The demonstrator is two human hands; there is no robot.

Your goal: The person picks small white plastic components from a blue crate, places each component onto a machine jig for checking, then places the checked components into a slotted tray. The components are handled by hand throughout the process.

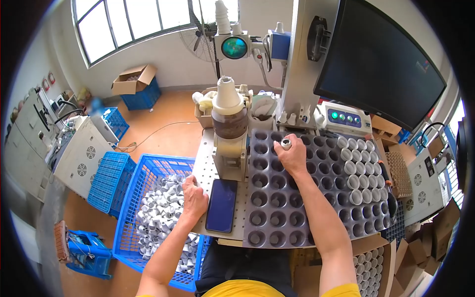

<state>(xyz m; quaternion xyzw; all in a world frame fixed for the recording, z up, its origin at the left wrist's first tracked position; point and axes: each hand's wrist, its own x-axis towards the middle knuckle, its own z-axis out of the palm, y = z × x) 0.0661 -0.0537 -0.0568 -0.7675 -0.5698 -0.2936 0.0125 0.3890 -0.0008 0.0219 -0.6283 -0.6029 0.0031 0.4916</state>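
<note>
My right hand (293, 158) is above the dark tray (253, 190) with round pockets, its fingers closed round a small whitish fitting (286, 143) with an open round end. My left hand (194, 198) is between the blue basket and a phone (221, 205). Its fingers are curled in, and whatever they may hold is hidden. Many small white and grey cone-shaped fittings (161, 210) lie heaped in the blue basket (129, 213). White round cups (357, 168) stand in rows in the right part of the tray.
A fixture bearing a white cone (228, 96) stands left of the tray, under a lens head (234, 47). A monitor (381, 64) and a button box (346, 118) are at the back right. Below the tray's right edge sits a carton of white cups (368, 270). A blue stool (89, 252) stands at left.
</note>
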